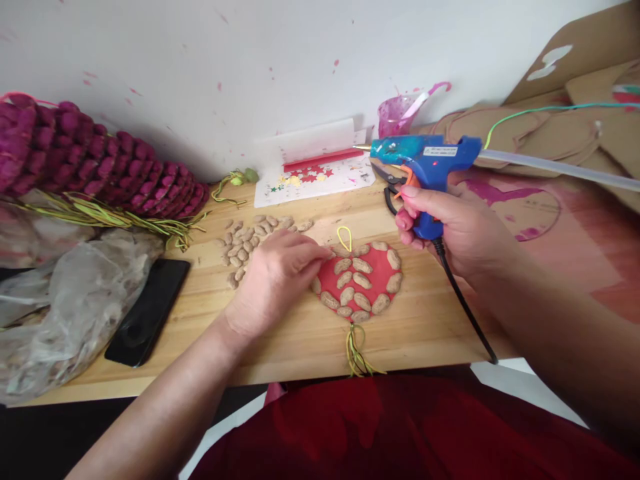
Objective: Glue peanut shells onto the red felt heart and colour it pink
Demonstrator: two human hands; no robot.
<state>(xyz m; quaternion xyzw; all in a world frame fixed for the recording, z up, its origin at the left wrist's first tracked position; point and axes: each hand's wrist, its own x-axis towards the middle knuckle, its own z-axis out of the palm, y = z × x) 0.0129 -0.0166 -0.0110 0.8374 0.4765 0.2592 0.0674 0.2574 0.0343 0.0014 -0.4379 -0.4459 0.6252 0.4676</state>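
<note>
My right hand [445, 223] is wrapped round the handle of a blue hot glue gun [425, 157], its nozzle pointing left above the table. A clear glue stick [555, 167] sticks out of its back and a small red light glows on its side. Below lies a red heart [330, 273] edged with peanuts, with more peanuts [361, 280] in two slanting rows down its middle. It has a yellow loop [345, 238] on top and a yellow-green tassel [356, 353] below. At its upper left edge, my left hand [283, 267] pinches a peanut, mostly hidden by the fingers.
Loose peanuts [243, 247] lie left of the heart. Behind are a white sheet with star sequins [310, 179], dark-handled cutters [387, 175] and a stained plastic cup [393, 117]. A phone [147, 313], plastic bag [80, 300] and purple layered craft [100, 160] occupy the left. The black cord [465, 303] trails rightward.
</note>
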